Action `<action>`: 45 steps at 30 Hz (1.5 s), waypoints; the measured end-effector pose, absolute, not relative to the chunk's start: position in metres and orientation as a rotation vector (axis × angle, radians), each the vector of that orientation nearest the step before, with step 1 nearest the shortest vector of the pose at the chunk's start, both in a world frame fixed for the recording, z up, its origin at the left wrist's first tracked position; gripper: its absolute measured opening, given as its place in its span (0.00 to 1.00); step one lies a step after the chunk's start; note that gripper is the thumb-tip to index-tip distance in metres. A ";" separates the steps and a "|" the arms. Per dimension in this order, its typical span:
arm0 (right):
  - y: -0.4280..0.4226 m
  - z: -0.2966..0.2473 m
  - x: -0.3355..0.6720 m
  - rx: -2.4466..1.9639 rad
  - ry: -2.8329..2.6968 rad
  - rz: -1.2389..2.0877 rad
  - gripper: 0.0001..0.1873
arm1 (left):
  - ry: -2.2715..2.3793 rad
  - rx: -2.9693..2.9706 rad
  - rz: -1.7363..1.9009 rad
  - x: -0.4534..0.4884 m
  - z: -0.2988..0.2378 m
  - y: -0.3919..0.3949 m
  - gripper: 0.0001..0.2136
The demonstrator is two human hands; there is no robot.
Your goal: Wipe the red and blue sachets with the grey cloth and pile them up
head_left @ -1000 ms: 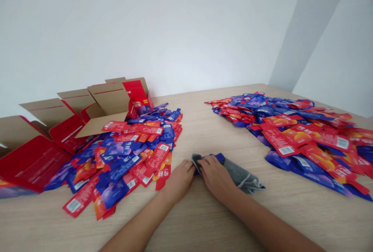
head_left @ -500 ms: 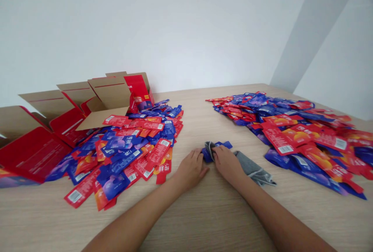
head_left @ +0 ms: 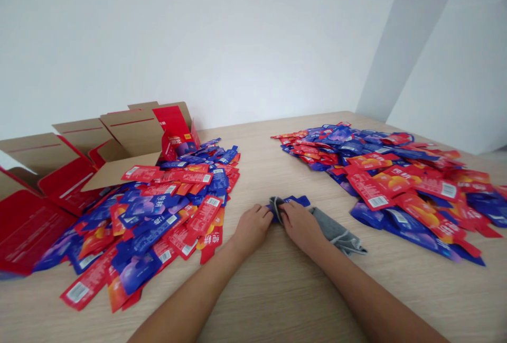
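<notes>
A blue sachet (head_left: 299, 201) lies flat on the wooden table in front of me, partly covered by my hands and a grey cloth (head_left: 336, 233). The fingers of my left hand (head_left: 252, 228) are curled and closed at the sachet's left end, though my hand hides part of that contact. My right hand (head_left: 300, 222) is closed on a bunched fold of the cloth, pressing it over the sachet. The rest of the cloth, with light stitching along its edge, trails out to the right from under my right wrist.
To the left lies a heap of red and blue sachets (head_left: 158, 203); another pile (head_left: 396, 174) spreads across the right. Several open cardboard boxes (head_left: 130, 130), red outside and brown inside, stand behind the left heap. A white wall (head_left: 253, 42) rises behind the table (head_left: 253, 153).
My view has shifted slightly to the right. My left hand's fingers have drawn in and closed at the sachet's left end. My right hand keeps its grip on the cloth.
</notes>
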State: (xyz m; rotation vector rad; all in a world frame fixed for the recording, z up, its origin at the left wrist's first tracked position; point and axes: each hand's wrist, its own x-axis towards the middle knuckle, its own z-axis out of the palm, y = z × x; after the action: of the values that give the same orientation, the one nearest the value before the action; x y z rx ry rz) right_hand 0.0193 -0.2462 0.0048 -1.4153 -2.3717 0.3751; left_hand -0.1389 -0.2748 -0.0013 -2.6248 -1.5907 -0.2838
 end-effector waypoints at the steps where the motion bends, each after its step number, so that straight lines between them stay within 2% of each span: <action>1: -0.246 0.005 0.019 -1.419 -2.369 0.367 0.15 | -1.576 -2.621 -0.262 -0.139 -0.001 -0.274 0.08; 6: -0.239 0.006 0.022 -1.564 -2.300 0.311 0.15 | -1.518 -2.624 -0.337 -0.137 0.001 -0.275 0.07; 9: -0.231 0.005 0.035 -1.655 -2.182 0.287 0.15 | -1.616 -2.641 -0.528 -0.140 0.003 -0.279 0.07; 12: -0.223 0.005 0.050 -1.664 -2.054 0.270 0.16 | -1.917 -2.528 -1.037 -0.147 0.004 -0.282 0.05; 16: -0.226 0.009 0.049 -1.340 -1.762 0.259 0.17 | -2.524 -2.137 -1.894 -0.150 -0.002 -0.276 0.05; 19: -0.244 0.009 0.029 -1.114 -1.916 0.321 0.17 | -2.823 -2.021 -2.330 -0.147 -0.007 -0.271 0.06; 22: -0.260 0.006 0.009 -1.046 -2.281 0.358 0.18 | -2.875 -2.030 -2.358 -0.143 -0.008 -0.270 0.04; 24: -0.261 0.004 0.005 -1.149 -2.421 0.316 0.18 | -2.895 -2.019 -2.319 -0.143 -0.007 -0.271 0.03; 28: -0.245 0.002 0.021 -1.488 -2.388 0.200 0.18 | -2.904 -1.934 -2.445 -0.144 -0.009 -0.274 0.05; 31: -0.236 0.002 0.034 -1.524 -2.350 0.175 0.18 | -2.859 -1.832 -2.589 -0.151 -0.006 -0.270 0.07; 37: -0.237 -0.001 0.033 -1.508 -2.310 0.187 0.18 | -2.420 -1.249 -2.997 -0.201 0.049 -0.235 0.03; 40: -0.238 0.000 0.029 -1.489 -2.293 0.210 0.18 | -2.165 -1.039 -3.255 -0.216 0.076 -0.214 0.13; 42: -0.239 0.002 0.026 -1.471 -2.309 0.223 0.19 | -2.307 -1.156 -3.253 -0.206 0.080 -0.203 0.14; 45: -0.241 0.004 0.025 -1.463 -2.331 0.238 0.19 | -2.686 -1.527 -3.015 -0.164 0.067 -0.183 0.10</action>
State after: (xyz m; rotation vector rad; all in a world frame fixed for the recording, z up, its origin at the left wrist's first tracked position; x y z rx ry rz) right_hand 0.0247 -0.2414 0.0044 -1.4628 -2.3308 0.2375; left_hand -0.1635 -0.1825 0.0673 -1.5271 -2.6860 -3.0153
